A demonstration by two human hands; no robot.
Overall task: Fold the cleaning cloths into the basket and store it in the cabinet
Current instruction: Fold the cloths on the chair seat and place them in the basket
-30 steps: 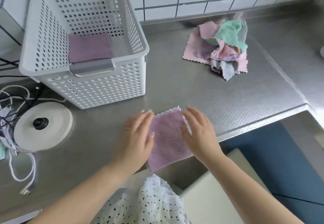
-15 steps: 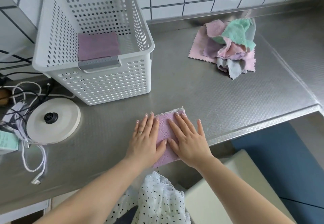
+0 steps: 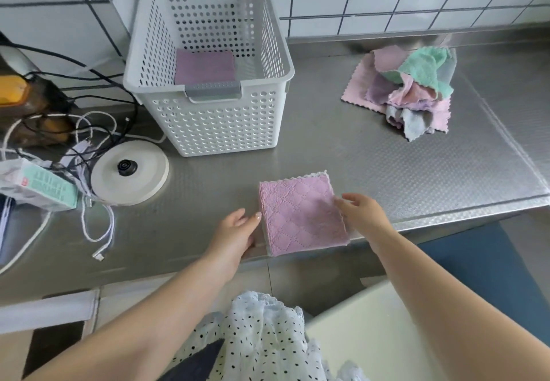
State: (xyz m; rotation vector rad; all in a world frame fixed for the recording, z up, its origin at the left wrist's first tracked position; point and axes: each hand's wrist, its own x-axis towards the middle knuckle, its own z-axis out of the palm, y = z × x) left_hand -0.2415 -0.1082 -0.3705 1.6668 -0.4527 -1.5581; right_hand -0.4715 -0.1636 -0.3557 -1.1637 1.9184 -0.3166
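item: folded cloth point(image 3: 302, 212), long axis 12–6, between my loosely open left hand point(image 3: 236, 231) and right hand point(image 3: 361, 212); basket point(image 3: 208, 82) at 11.

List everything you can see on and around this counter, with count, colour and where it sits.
folded cloth: one, lilac, front counter edge, between the hands
basket: one, white, back of counter
cloth in basket: one, purple, folded, on basket floor
cloth pile: several, pink, lilac, mint, grey, back right
kettle base: one, white, left of basket
cables: several, white and black, far left
box: one, mint and white, left edge
left hand: at cloth's left edge
right hand: touching cloth's right edge
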